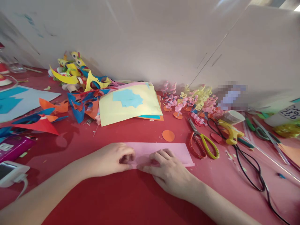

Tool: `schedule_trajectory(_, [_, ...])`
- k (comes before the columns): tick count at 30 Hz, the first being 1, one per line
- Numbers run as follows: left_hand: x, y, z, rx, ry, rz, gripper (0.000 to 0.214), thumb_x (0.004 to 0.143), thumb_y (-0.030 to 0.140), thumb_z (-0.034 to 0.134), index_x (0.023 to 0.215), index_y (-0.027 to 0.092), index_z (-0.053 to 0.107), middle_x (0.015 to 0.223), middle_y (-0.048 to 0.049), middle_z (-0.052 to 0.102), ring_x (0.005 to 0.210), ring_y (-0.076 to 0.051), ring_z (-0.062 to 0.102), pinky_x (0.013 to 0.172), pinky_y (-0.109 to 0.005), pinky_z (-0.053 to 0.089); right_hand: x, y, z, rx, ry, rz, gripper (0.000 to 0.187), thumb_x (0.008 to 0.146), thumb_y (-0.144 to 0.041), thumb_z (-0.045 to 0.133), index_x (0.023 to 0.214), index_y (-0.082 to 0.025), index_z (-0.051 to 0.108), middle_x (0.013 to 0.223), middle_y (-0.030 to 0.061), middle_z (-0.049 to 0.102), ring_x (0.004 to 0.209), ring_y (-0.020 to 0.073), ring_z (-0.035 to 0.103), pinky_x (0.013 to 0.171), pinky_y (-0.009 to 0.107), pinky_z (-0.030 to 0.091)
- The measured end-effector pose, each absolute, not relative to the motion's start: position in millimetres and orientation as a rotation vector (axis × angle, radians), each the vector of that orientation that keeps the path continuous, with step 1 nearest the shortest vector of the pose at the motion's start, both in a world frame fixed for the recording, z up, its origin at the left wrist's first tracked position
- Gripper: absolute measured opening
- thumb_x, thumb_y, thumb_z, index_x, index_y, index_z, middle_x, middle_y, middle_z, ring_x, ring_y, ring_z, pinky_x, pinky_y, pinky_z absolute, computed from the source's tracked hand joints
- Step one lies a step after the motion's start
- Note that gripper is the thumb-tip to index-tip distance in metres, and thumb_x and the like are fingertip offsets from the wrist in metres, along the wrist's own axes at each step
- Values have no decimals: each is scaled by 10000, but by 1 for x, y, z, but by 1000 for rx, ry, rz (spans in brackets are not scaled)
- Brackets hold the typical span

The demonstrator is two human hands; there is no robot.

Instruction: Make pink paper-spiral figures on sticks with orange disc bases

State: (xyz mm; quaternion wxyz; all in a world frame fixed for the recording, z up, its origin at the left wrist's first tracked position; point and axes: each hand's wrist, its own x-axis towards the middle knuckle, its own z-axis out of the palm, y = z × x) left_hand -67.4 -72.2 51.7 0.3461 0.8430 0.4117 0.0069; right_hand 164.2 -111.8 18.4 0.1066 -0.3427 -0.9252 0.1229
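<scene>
Your left hand (114, 158) and right hand (170, 171), slightly apart, touch the pink paper (181, 153) along its near edge on the table (112, 200) — I can't tell if either pinches — and uneven pressure could crease it crookedly.

A red table (112, 203) meets a grey wall (145, 40). At the back left sit yellow paper figures (77, 61) with round eyes, near cut paper shapes (50, 125) in red, orange and blue. A yellow sheet (110, 114) tops a paper stack, with a jagged blue piece (127, 98) on it. To its right are many pink and yellow paper curls (179, 104). An orange circle (168, 135) lies near scissors (197, 133) with red and yellow handles. Further right are a yellow glue gun (231, 132), a roll of tape (233, 117) and green-handled scissors (279, 150).
</scene>
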Motion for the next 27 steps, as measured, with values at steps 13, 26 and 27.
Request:
schedule_trajectory(13, [-71, -72, 54, 2124, 1106, -36, 89, 756, 276, 544, 712, 203, 518, 716, 7, 531, 657, -146, 496, 553, -223, 337, 151, -111, 24, -995, -2766, 412, 467, 881, -302, 442, 1333, -394, 373, 928, 47, 515, 887, 219, 416, 836, 412, 292])
schedule_trajectory(26, [-94, -72, 66, 2142, 1164, -180, 114, 761, 247, 511, 865, 247, 558, 768, -1, 569, 693, -168, 525, 590, -234, 353, 150, -109, 17, -994, -2753, 322, 441, 884, -315, 459, 1308, -423, 398, 926, 43, 514, 867, 213, 414, 823, 397, 298])
schedule_trajectory(27, [-97, -72, 65, 2154, 1165, -174, 137, 756, 247, 515, 884, 251, 563, 786, -4, 575, 704, -171, 532, 601, -235, 358, 150, -109, 16, -995, -2749, 324, 446, 882, -316, 466, 1309, -424, 396, 932, 43, 513, 875, 215, 415, 829, 399, 299])
